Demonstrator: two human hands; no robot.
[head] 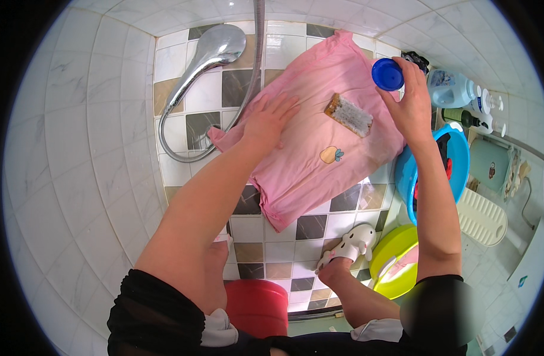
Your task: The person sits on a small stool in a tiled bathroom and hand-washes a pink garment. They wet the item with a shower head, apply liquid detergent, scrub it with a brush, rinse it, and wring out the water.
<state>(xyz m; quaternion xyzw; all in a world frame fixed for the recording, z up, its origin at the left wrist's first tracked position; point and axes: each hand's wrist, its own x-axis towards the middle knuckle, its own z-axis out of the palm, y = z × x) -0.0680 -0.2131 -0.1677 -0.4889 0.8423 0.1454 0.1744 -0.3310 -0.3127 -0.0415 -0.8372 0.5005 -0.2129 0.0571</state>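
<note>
A pink garment with a small fruit print lies spread over the checkered tile floor. My left hand rests flat on its left part, fingers spread. Between thumb and fingers my right hand holds a small round blue cap, its hollow side facing up, above the garment's upper right edge. On the cloth between both hands sits a scrub brush with a brown edge, its pale bristles upward. I cannot tell whether the cap contains anything.
A chrome shower head and its hose lie at the left. Along the right stand a light-blue jug, pump bottles, a blue basin with clothes, a white washboard and a lime-green basin. A red bucket is between my legs.
</note>
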